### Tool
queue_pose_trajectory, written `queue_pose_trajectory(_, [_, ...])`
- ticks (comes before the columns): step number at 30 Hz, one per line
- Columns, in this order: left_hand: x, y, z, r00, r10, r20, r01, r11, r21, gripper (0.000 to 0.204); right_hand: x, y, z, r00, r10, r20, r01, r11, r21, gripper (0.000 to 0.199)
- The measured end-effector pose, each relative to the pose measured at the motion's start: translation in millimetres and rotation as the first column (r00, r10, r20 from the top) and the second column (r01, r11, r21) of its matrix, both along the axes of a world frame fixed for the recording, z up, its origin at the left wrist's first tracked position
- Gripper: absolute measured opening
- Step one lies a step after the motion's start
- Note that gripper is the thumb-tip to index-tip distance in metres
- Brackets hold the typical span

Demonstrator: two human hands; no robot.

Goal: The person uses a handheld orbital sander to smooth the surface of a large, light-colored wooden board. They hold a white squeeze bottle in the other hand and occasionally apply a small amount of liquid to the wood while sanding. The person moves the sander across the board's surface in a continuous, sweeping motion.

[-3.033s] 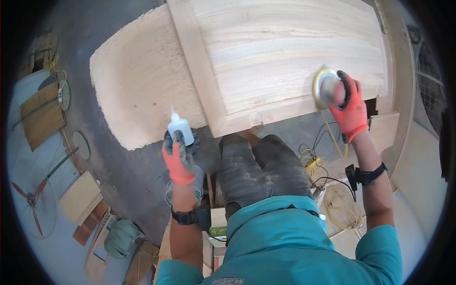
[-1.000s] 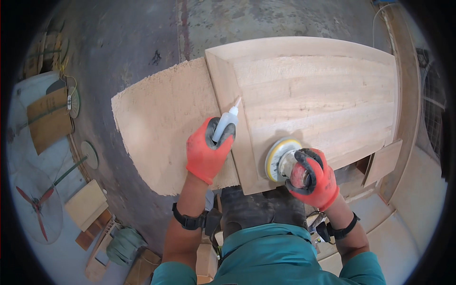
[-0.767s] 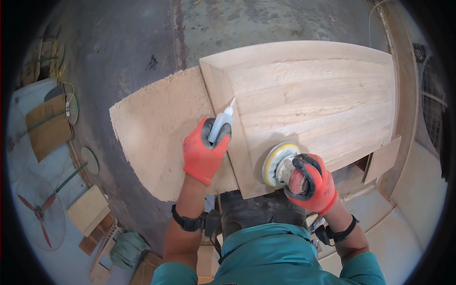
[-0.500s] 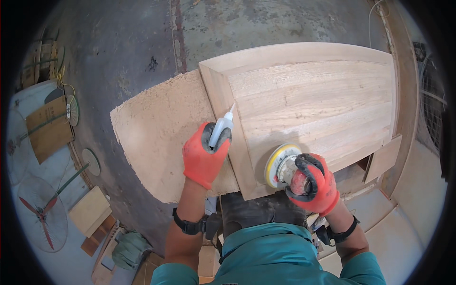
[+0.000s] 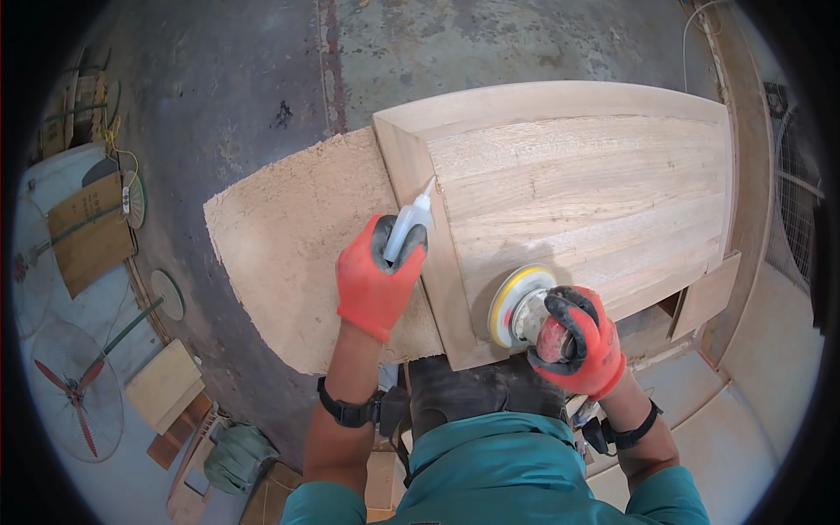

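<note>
My left hand (image 5: 378, 280), in a red glove with dark fingertips, is closed round a translucent squeeze bottle (image 5: 409, 224). The bottle's thin nozzle points at the inner edge of the frame strip on a pale wooden panel (image 5: 577, 175). A small wet-looking brownish spot shows by the nozzle tip. In my right hand (image 5: 591, 346), gloved the same way, is a round disc sander (image 5: 528, 306). Its yellow-rimmed pad is tilted up on edge over the panel's near left part; whether it touches the wood I cannot tell.
A rough-edged tan board (image 5: 297, 245) lies under the panel's left side. A small wooden piece (image 5: 705, 296) sits at the panel's near right corner. Off to the left stand a caged fan (image 5: 79, 394) with red blades, a cardboard sheet (image 5: 89, 232) and stacked boards (image 5: 164, 387).
The bottle's nozzle has moved slightly up along the frame joint, and a brownish spot now shows at its tip. My right hand and the sander have barely moved.
</note>
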State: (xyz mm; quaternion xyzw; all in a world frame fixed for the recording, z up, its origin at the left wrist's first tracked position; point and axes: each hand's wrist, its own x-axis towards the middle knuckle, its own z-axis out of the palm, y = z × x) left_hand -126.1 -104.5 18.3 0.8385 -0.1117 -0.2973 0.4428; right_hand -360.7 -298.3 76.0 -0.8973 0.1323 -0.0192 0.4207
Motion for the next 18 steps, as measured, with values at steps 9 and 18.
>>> queue_pose_trajectory(9, [-7,12,-2,0.997,0.002,0.083,-0.002,1.0,0.005,0.016,2,4,0,1.0,0.004,0.02,-0.004,1.0,0.006,0.081])
queue_pose_trajectory(18, [-4,18,-12,0.995,-0.042,0.092,0.039,0.999,0.027,0.015,1,7,-1,1.0,0.01,0.014,-0.01,1.0,-0.013,0.079])
